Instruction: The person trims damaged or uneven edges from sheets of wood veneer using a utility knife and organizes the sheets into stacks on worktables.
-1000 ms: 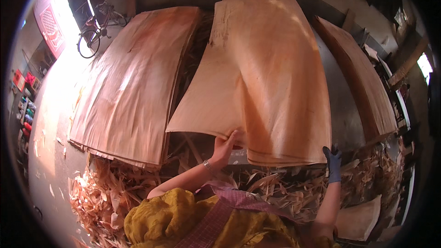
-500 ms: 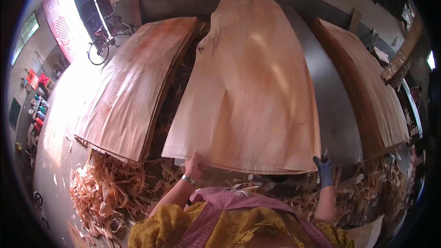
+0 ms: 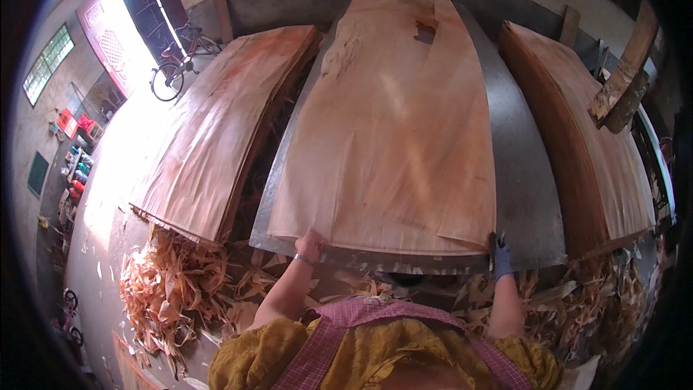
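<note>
Veneer sheet [image 3: 390, 137], thin and pale, lies flat in the centre of the frame on a grey metal table [image 3: 523, 180]; it runs from the near edge up toward the top of the frame, w/ a dark hole near its upper end.

Head view only. The left hand [image 3: 310, 243], bare w/ a bracelet at the wrist, sits at the near left corner of the sheet, lower centre of the frame; fingers seem curled on the edge, but whether it really pinches the sheet I cannot tell. The right hand [image 3: 499, 254], in a dark blue glove, is at the near right corner, lower right of centre, touching the edge; if it grips or only presses is also not clear. Both hands are far apart, one at each corner, probably because such a wide thin sheet would sag or tear when held at one point.

At left of the frame a stack of reddish sheets [image 3: 216, 130] lies beside the table; at right another stack [image 3: 585, 144], apart from the middle sheet. Wood scraps [image 3: 173, 282] are heaped at lower left, more at lower right. A bicycle [image 3: 177, 65] stands in upper left near a bright doorway.
</note>
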The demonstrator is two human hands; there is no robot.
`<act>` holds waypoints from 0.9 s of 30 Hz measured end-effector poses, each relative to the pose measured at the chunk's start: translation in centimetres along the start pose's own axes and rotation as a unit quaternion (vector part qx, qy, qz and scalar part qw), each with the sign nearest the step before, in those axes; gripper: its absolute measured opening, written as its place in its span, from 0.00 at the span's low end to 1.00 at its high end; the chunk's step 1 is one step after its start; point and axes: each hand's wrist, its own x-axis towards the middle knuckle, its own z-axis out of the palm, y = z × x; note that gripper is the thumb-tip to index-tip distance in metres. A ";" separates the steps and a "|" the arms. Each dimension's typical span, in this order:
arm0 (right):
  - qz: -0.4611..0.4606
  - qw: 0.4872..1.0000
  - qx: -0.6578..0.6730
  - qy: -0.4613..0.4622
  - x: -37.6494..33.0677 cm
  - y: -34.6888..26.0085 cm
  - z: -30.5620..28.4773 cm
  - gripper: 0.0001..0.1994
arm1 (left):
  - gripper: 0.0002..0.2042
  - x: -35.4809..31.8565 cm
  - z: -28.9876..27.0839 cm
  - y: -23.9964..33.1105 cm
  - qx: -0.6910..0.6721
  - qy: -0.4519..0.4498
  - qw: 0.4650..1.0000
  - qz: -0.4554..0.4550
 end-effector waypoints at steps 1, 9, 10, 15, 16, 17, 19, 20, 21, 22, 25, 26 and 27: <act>-0.051 0.997 0.017 0.060 1.9 6.6 -0.2 0.26 | 0.10 -0.2 2.2 -1.0 -0.009 -0.014 1.000 -0.008; -0.084 0.977 -0.122 0.151 3.9 11.0 1.1 0.28 | 0.12 2.8 3.7 -0.6 -0.055 0.058 0.996 0.031; -0.046 0.981 -0.140 0.124 2.9 10.3 2.5 0.28 | 0.13 3.1 2.4 -0.2 -0.060 0.046 0.996 0.037; -0.238 0.912 -0.179 0.282 -4.3 16.6 8.4 0.22 | 0.14 0.7 3.1 -0.9 -0.044 0.092 0.994 0.031; -0.137 0.979 -0.046 0.146 -5.3 12.8 10.4 0.18 | 0.15 1.4 0.9 -0.5 -0.052 0.116 0.991 0.047; -0.024 0.997 0.078 0.005 -6.2 9.4 11.1 0.16 | 0.15 1.5 -1.0 -0.5 -0.057 0.139 0.987 0.055; -0.028 0.990 0.048 0.126 -1.9 14.4 10.4 0.16 | 0.13 0.4 1.7 -2.5 -0.033 0.070 0.997 0.029; -0.034 0.978 0.031 0.203 1.0 17.4 8.6 0.17 | 0.13 -0.2 4.5 -3.9 -0.023 0.018 0.999 0.017; -0.011 0.987 0.098 0.125 0.4 14.7 9.8 0.17 | 0.12 0.0 2.5 -3.2 -0.021 0.027 0.999 0.041; 0.016 0.986 0.155 0.054 -0.3 11.8 9.7 0.16 | 0.11 0.2 1.2 -2.5 -0.032 0.051 0.997 0.058; 0.045 0.982 0.182 -0.013 -2.0 7.1 4.8 0.17 | 0.10 0.5 0.7 -2.2 -0.054 0.092 0.992 0.073; 0.029 0.989 0.144 0.013 -1.8 8.6 2.5 0.17 | 0.09 0.9 1.5 -2.4 -0.057 0.098 0.991 0.069; 0.014 0.993 0.110 0.035 -1.6 9.5 0.6 0.18 | 0.09 1.5 1.9 -2.4 -0.059 0.108 0.990 0.070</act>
